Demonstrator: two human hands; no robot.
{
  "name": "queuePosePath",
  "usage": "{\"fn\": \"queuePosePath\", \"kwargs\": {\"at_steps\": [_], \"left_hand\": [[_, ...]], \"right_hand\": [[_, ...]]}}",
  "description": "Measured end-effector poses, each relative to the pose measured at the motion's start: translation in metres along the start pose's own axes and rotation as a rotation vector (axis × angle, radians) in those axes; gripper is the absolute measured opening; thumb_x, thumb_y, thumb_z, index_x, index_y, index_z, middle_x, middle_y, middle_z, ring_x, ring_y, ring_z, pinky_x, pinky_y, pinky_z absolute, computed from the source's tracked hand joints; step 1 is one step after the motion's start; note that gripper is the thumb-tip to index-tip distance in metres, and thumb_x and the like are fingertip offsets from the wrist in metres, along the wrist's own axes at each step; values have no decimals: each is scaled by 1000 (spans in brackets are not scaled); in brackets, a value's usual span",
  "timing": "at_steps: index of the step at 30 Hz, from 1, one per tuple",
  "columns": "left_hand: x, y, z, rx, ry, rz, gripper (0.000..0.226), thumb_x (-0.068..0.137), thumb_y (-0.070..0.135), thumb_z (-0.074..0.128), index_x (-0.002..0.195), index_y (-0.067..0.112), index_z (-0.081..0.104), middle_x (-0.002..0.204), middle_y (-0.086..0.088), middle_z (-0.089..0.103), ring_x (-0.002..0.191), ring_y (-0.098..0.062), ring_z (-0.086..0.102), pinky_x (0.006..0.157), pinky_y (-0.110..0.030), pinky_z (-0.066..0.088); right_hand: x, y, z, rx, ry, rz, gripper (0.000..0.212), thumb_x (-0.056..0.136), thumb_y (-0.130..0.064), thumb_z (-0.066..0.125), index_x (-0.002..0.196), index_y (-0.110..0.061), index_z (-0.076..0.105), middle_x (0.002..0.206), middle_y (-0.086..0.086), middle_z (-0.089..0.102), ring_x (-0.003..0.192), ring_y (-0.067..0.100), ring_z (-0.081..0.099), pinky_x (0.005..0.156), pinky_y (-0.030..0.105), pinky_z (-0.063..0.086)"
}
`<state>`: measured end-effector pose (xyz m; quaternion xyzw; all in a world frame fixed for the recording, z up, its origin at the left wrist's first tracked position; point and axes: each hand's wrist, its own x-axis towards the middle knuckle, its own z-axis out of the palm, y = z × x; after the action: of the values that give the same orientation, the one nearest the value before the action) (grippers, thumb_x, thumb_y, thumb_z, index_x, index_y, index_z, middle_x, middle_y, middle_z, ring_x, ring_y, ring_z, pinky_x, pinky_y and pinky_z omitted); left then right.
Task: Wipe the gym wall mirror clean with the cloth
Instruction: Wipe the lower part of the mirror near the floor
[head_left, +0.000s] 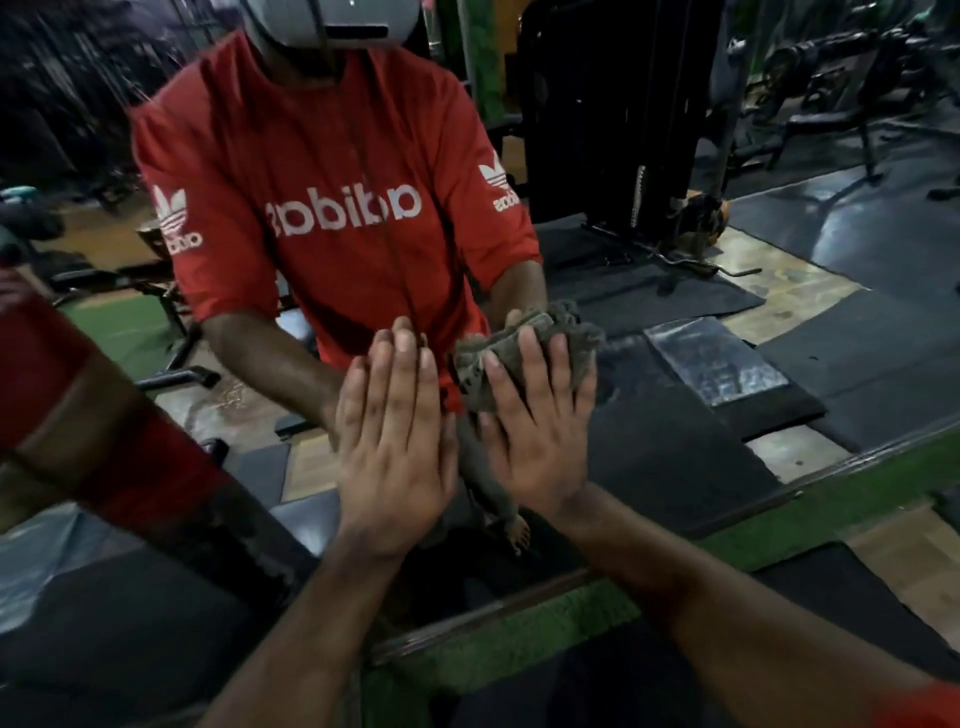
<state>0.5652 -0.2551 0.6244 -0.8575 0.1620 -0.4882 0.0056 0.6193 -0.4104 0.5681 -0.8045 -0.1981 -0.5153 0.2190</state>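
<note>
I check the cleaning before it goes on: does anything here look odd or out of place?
Nothing stands out. The right hand presses the bunched grey cloth flat against the wall mirror, and the left hand lies flat on the glass beside it.

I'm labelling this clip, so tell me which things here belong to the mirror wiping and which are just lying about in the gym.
Part of the job:
- wall mirror
- grey cloth, pressed to the glass under the right hand
- left hand, flat on the glass

Just lying about:
- weight machine, seen in reflection
- curl bar, reflected
- black floor mats, reflected
- green turf strip
</note>
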Motion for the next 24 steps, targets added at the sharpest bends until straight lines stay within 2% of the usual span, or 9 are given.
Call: {"fn": "queuePosePath", "kwargs": {"at_steps": [2, 6, 9, 11, 13, 15, 16, 20, 24], "left_hand": [[-11, -16, -12, 9, 29, -59, 62, 96, 14, 60, 147, -12, 37, 158, -31, 27, 152, -40, 20, 122, -57, 23], [-15, -37, -23, 83, 6, -99, 61, 99, 17, 58, 148, -12, 36, 159, -29, 26, 152, -39, 21, 122, -56, 24], [-17, -41, -35, -6, -39, -48, 51, 106, 17, 39, 149, -10, 35, 160, -28, 26, 152, -39, 24, 120, -57, 27], [-25, -50, -47, -20, -31, -69, 54, 101, 11, 49, 149, -8, 36, 159, -27, 28, 152, -37, 24, 121, -55, 27], [-40, -64, -59, 75, 2, -167, 62, 95, 9, 60, 150, -6, 36, 159, -27, 29, 152, -37, 23, 123, -52, 24], [-52, -76, -69, 155, -39, -249, 64, 95, 13, 59, 151, -6, 34, 160, -27, 25, 152, -39, 21, 123, -52, 20], [-55, -80, -73, 173, -72, -265, 66, 94, 14, 59, 152, -6, 33, 161, -26, 22, 153, -39, 20, 124, -53, 20], [-61, -89, -83, 176, -148, -252, 68, 93, 10, 60, 153, -6, 31, 163, -25, 20, 154, -38, 17, 123, -53, 23], [-71, -93, -95, 211, -172, -342, 67, 94, 9, 60, 153, -5, 31, 164, -23, 19, 155, -32, 13, 123, -52, 22]], "right_hand": [[6, 13, -4, -20, -5, -75, 62, 106, -40, 40, 164, -26, 24, 176, 2, 3, 162, 26, 3, 124, 67, 12], [38, -23, 0, 52, 143, 247, 58, 104, -34, 41, 158, -15, 32, 168, 21, 24, 159, 34, 9, 124, 69, 12], [19, -54, 15, 9, 51, -60, 55, 109, -38, 37, 160, -22, 32, 175, 5, 8, 162, 26, 3, 126, 64, 6], [18, -44, 15, -19, 38, -192, 53, 109, -39, 39, 160, -25, 35, 175, 2, 7, 162, 24, 4, 126, 62, 6], [34, -45, 14, 5, 99, -88, 55, 108, -37, 43, 160, -23, 34, 173, 4, 10, 162, 24, 1, 126, 64, 7], [39, -65, 19, 36, 136, 67, 57, 107, -34, 44, 161, -21, 31, 171, 3, 10, 161, 24, -1, 125, 65, 6], [33, -80, 24, 41, 117, 49, 58, 107, -33, 44, 162, -22, 30, 173, 4, 6, 162, 25, -2, 126, 64, 5], [8, -98, 36, 4, 27, -301, 61, 105, -33, 52, 162, -29, 30, 175, 1, 6, 162, 24, 4, 128, 58, 3], [39, -113, 37, 81, 123, -100, 55, 106, -35, 51, 159, -26, 38, 169, 1, 20, 162, 23, 5, 128, 57, 2]]}}
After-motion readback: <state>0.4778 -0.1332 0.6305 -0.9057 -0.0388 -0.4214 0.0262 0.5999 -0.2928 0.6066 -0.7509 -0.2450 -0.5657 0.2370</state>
